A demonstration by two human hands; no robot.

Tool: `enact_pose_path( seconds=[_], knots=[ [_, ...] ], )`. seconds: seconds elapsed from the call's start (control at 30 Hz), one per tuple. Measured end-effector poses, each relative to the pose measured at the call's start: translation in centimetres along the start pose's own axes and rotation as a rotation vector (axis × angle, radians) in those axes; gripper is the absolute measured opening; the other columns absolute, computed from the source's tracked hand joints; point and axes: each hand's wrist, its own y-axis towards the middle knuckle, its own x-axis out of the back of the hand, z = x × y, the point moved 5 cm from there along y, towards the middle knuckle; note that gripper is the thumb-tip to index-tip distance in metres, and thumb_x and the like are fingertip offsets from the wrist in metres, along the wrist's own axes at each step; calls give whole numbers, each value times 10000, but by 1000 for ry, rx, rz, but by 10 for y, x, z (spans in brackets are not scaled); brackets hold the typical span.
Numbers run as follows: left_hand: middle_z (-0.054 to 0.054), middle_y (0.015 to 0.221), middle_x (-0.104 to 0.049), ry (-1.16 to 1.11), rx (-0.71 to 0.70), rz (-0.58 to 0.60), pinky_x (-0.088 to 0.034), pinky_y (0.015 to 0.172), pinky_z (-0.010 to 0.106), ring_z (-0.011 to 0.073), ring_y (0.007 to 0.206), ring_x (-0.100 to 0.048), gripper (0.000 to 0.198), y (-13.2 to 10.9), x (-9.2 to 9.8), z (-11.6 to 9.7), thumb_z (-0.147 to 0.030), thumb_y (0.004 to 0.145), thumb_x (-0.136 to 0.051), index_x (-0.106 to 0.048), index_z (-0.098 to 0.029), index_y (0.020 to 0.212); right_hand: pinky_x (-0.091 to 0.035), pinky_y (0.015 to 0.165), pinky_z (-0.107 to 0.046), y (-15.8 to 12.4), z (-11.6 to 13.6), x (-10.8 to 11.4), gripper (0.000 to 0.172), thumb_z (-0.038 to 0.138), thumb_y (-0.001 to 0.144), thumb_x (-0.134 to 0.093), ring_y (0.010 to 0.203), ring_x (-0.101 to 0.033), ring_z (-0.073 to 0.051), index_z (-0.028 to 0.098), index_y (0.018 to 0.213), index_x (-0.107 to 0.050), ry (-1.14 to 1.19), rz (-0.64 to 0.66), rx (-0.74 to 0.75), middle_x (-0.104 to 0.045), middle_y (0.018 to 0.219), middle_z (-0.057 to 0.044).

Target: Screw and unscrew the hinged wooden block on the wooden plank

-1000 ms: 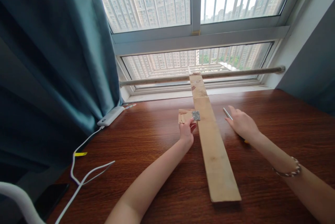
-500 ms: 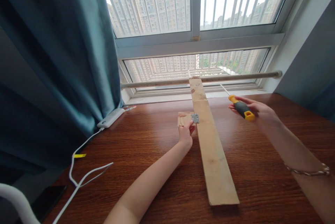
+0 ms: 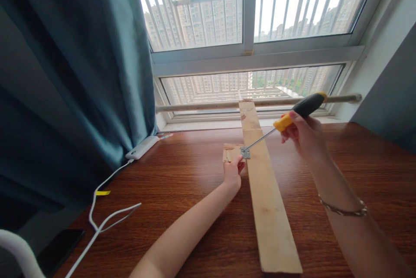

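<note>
A long pale wooden plank [image 3: 267, 195] lies on the dark wooden table [image 3: 182, 182], running from the window sill toward me. A small wooden block [image 3: 230, 152] sits against its left edge, joined by a small metal hinge [image 3: 246, 153]. My left hand [image 3: 233, 171] is closed on the block just below the hinge. My right hand [image 3: 303, 132] grips a screwdriver [image 3: 294, 114] with a yellow and black handle. Its metal shaft slants down to the left, and the tip rests on the hinge.
A teal curtain [image 3: 71, 74] hangs at the left. A white power bank [image 3: 142, 147] lies by it, with white cables [image 3: 107, 215] trailing to the table's left edge. A black phone [image 3: 60, 247] lies lower left. A metal rod [image 3: 260, 101] crosses the window behind the plank.
My right hand picked the screwdriver up from the table right of the plank, turned it round and brought its tip down onto the hinge. My left hand stayed on the block.
</note>
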Motion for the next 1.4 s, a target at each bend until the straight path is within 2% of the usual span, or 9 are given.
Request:
enact_pose_path(
  seconds=[0.17,0.3,0.53,0.7,0.93,1.13,1.23,1.33,1.4],
  knots=[
    [-2,654,-627,-22,-17,15,-434,515,184,69,520,-540,218,2,2,2,-119,553,-730,-607,-140,731,-411,363,-225,-3,-34,-12,307,436,786,-609,363,-479,-97,167,676,-507,-221,126,3,-403,419,79],
    [8,657,-633,-5,-17,17,-429,511,181,68,522,-543,195,2,2,2,-116,560,-715,-608,-129,722,-413,366,-231,-4,-43,-16,338,473,792,-582,350,-494,-108,174,673,-481,-294,157,-18,-408,400,81],
    [8,673,-634,5,-19,13,-428,517,180,69,537,-545,211,1,1,0,-129,550,-728,-601,-127,718,-421,393,-230,-6,-37,-15,338,467,816,-547,362,-507,-112,179,655,-475,-445,131,38,-453,402,61],
    [11,722,-645,4,-23,14,-427,515,178,69,556,-549,268,0,0,-1,-130,537,-731,-617,-129,780,-404,388,-232,-6,-33,-14,330,457,811,-551,363,-504,-114,183,646,-470,-445,112,51,-460,403,59],
    [5,668,-631,-6,-16,9,-426,519,185,69,533,-538,223,0,1,0,-132,538,-734,-602,-132,718,-379,397,-232,-9,-27,-17,302,434,803,-559,367,-496,-116,180,655,-492,-488,136,62,-473,410,53],
    [17,728,-652,5,-10,11,-427,533,186,76,564,-558,257,0,0,0,-127,543,-734,-621,-136,774,-405,467,-241,-15,-10,-18,271,413,720,-639,525,-546,-140,157,641,-595,-752,57,244,-603,606,-25],
    [24,741,-655,13,-16,25,-437,551,191,81,580,-568,250,-1,-1,-2,-145,553,-737,-621,-131,774,-429,497,-239,-20,-7,-25,224,383,734,-626,637,-589,-167,159,716,-634,-759,95,292,-643,721,-51],
    [25,750,-658,9,-21,37,-444,558,198,86,586,-573,269,-2,-1,-3,-148,555,-737,-624,-135,799,-423,490,-243,-23,-13,-30,190,353,733,-632,558,-573,-147,164,749,-642,-763,146,241,-639,665,-29],
    [26,743,-657,7,-19,34,-446,557,200,89,586,-574,268,-2,-1,-3,-149,554,-740,-623,-133,794,-405,457,-245,-23,-17,-28,220,381,739,-631,463,-535,-125,162,718,-636,-717,122,178,-619,589,-12]
  ],
)
